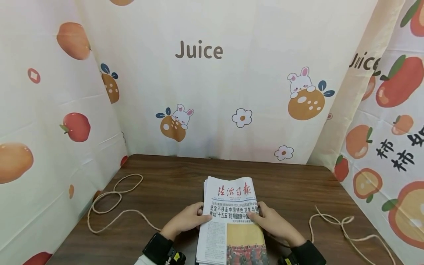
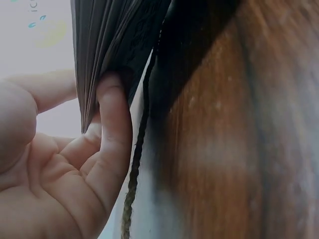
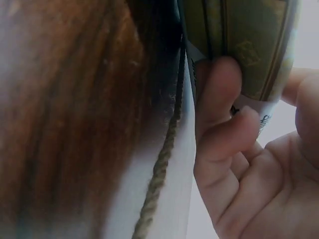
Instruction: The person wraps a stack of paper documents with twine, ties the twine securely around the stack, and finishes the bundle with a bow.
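White fabric curtain all around the setup, printed with orange and red fruit, little bunnies, daisies and the word "Juice", and in front of it sits a dark brown wood-grain counter. Right between the two hands is a thick folded newspaper stack, off-white with a big red Chinese masthead, black headlines and a yellow-and-red photo lower down.

Left hand is clamped on the stack's left edge, thumb over the front page and fingers tucked underneath. Right hand mirrors it on the other edge, thumb on top near the headline, fingers curled under. Its wrist cam also catches an olive-green printed panel with gold lines just above those fingers.

Out to the left of the left hand there's a twisted beige rope in loose loops, its tail heading in toward that wrist. Another loose, crossed length of beige cord lies to the right of the right hand. Both wrist cams show rope running in under the stack, close by the fingers; can't tell if it's all one piece. Each wrist has a black cuff just behind the hand.
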Demonstrator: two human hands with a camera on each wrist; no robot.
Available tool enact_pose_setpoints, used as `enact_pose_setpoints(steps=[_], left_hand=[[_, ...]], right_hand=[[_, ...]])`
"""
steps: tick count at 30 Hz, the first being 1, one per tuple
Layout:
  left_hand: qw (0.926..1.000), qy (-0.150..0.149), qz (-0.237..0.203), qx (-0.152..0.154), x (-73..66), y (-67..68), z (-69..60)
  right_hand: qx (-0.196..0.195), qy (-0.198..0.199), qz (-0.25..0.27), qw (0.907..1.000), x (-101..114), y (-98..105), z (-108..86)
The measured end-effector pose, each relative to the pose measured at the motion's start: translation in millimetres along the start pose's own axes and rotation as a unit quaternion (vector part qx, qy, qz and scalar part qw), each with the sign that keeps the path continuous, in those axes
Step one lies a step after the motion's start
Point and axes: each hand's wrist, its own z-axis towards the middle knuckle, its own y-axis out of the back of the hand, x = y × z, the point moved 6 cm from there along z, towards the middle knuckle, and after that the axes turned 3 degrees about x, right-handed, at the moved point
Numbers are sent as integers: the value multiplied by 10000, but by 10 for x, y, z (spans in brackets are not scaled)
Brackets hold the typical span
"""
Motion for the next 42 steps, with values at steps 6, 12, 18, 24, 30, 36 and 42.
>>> enact_pose_setpoints(steps=[6, 12, 18, 24, 30, 36, 42], left_hand=[[9998, 163, 132, -75, 5, 18, -27], [9989, 318, 339, -119, 2, 73, -64], [9985, 420, 288, -224, 30, 124, -67], [9981, 478, 256, -279, 41, 140, -63], [9988, 280, -361, -165, 16, 116, -22], [9975, 80, -693, -99, -78, 133, -33], [9986, 26, -504, -147, -149, 241, -93]], right_hand=[[-95, -140, 80, 9998, -38, -14, 12], [104, -83, 370, 9992, -35, -33, 19], [67, -61, -83, 9999, -36, -21, 70], [1, -187, -393, 9991, -47, 2, 72], [45, 0, -313, 9995, 3, 8, 38], [138, 104, 372, 9992, 56, -7, 15], [111, 234, 377, 9990, 118, -15, 32]])
